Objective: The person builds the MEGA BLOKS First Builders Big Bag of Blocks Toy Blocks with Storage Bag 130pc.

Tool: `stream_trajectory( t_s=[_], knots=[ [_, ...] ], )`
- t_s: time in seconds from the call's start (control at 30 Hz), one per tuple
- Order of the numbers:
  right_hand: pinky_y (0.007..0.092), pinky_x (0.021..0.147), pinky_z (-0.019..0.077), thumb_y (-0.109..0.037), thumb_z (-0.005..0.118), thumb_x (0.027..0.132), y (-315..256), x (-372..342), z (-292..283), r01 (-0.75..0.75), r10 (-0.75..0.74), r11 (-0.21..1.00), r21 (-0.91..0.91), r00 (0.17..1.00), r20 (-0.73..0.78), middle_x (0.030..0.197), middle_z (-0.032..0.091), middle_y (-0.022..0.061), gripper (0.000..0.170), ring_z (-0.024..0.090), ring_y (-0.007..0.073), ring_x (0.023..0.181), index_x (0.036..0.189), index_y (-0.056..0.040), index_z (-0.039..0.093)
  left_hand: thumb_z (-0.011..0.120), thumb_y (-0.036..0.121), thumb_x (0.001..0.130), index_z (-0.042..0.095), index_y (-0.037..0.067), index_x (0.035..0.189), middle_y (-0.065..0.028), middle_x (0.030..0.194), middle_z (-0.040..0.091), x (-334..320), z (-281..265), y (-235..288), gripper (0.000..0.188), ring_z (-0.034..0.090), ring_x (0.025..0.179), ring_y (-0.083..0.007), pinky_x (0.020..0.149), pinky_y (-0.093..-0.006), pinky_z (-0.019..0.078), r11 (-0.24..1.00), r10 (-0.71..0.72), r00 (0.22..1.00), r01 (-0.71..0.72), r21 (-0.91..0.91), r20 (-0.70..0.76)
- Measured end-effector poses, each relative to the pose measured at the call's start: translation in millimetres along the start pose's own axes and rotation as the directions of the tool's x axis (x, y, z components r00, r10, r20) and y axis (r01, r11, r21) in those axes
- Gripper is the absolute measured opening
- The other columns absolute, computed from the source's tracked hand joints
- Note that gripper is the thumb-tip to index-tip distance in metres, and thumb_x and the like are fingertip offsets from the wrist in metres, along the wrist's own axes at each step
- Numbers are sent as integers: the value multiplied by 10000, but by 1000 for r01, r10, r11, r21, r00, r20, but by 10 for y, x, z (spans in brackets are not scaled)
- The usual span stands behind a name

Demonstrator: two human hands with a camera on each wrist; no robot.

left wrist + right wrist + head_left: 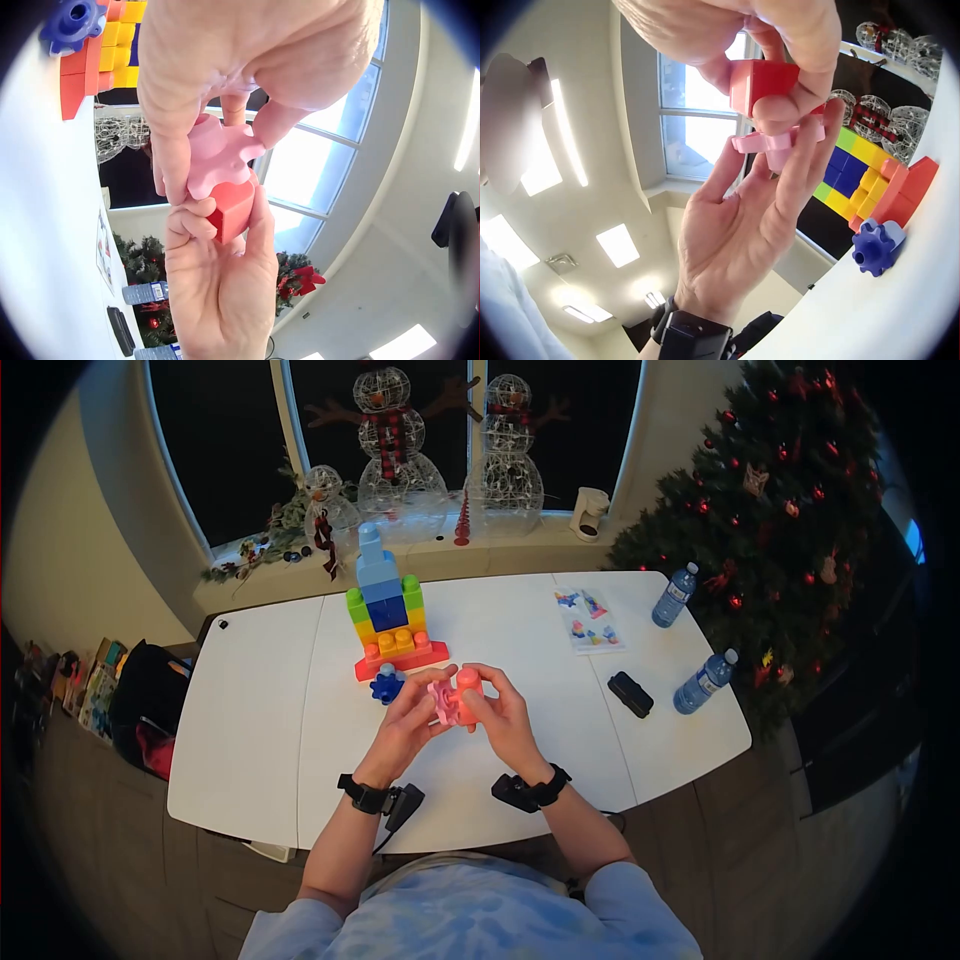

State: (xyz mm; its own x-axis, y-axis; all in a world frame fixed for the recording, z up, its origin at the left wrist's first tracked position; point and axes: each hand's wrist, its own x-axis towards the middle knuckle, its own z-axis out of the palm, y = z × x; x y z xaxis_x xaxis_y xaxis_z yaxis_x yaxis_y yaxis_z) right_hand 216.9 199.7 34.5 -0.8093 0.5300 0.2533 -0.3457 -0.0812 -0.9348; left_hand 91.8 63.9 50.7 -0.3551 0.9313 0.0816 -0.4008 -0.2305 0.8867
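In the head view the left hand [402, 728] pinches a pink gear-shaped piece [443, 702], and the right hand [507, 725] grips a red block [467, 695]. Both are held above the table, side by side. The left wrist view shows the pink piece [218, 159] against the red block [234, 208], with fingertips of both hands around them. From the right wrist, the red block [763, 84] is right beside the pink piece [778, 144]; whether they are joined I cannot tell. A blue gear piece [386, 685] stands on the table beyond the left hand.
A tower of colored blocks [388, 610] stands behind the hands on the white table [240, 710]. Toward the right lie a picture sheet [588, 622] and a black case [630, 694], with two water bottles [675, 595] [705, 681] near the edge.
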Motion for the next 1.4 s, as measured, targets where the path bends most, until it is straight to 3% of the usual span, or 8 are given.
stream_trajectory(
  t_s=[0.17,0.43,0.77,0.8,0.83,1.0,1.13,1.4],
  knots=[
    [213,607,499,-159,616,1024,-49,-24,142,36,-36,996,-80,999,-6,1263,571,65,357,617,68,770,1353,-44,535,480,275,1092,303,147,1592,-70,1592,369,-113,10,50,546,461,1402,-214,1146,-426,424,999,32,999,-31,-14,16],
    [435,1090,426,-179,563,1035,-9,-7,239,327,-274,817,-475,945,179,1394,434,175,376,469,366,1318,1381,-53,488,479,305,1096,244,110,1615,-56,1536,421,-158,8,-60,603,424,1416,-182,1165,-407,381,999,15,999,-14,38,-34],
    [402,998,511,-239,666,999,290,99,25,302,-168,816,-493,940,298,1362,500,138,434,562,299,1231,1367,-70,508,479,362,1098,277,106,1609,-53,1504,465,-212,-136,-194,606,500,1340,-180,1110,-372,441,957,-129,985,154,245,-113],
    [371,958,534,-215,712,968,323,78,-21,85,23,917,-389,964,264,1307,547,116,453,591,246,1180,1351,-62,526,479,362,1098,277,106,1609,-53,1504,465,-212,-229,-269,606,500,1340,-180,1110,-372,441,957,-126,985,152,247,-118],
    [340,919,557,-191,759,936,357,61,-73,-146,218,951,-273,943,253,1253,594,93,473,620,193,1129,1336,-54,544,527,329,1080,317,103,1594,-67,1502,485,-195,-378,-384,599,524,1325,-198,1093,-380,461,893,-103,990,137,429,-101],
    [276,798,563,-213,815,875,560,49,-318,-261,345,921,-287,891,296,1164,635,61,469,662,138,903,1262,-61,598,823,123,830,541,72,1431,-157,1447,563,-111,-709,-266,666,589,1272,-311,1011,-402,516,376,309,931,69,924,-195],
    [281,805,560,-192,810,858,581,84,-397,-232,350,903,-361,885,308,1109,653,56,434,674,144,870,1229,-52,635,879,58,677,593,83,1314,-123,1284,611,61,-796,-39,698,612,1156,-341,991,-428,519,51,527,842,101,994,-113],
    [314,880,556,-121,722,902,587,283,-629,-275,413,886,-374,835,364,1136,675,72,393,676,173,965,1283,-55,652,874,32,647,584,95,1276,-121,1253,610,196,-972,-130,695,644,1115,-325,939,-424,555,29,385,908,170,985,-167]
  ],
)
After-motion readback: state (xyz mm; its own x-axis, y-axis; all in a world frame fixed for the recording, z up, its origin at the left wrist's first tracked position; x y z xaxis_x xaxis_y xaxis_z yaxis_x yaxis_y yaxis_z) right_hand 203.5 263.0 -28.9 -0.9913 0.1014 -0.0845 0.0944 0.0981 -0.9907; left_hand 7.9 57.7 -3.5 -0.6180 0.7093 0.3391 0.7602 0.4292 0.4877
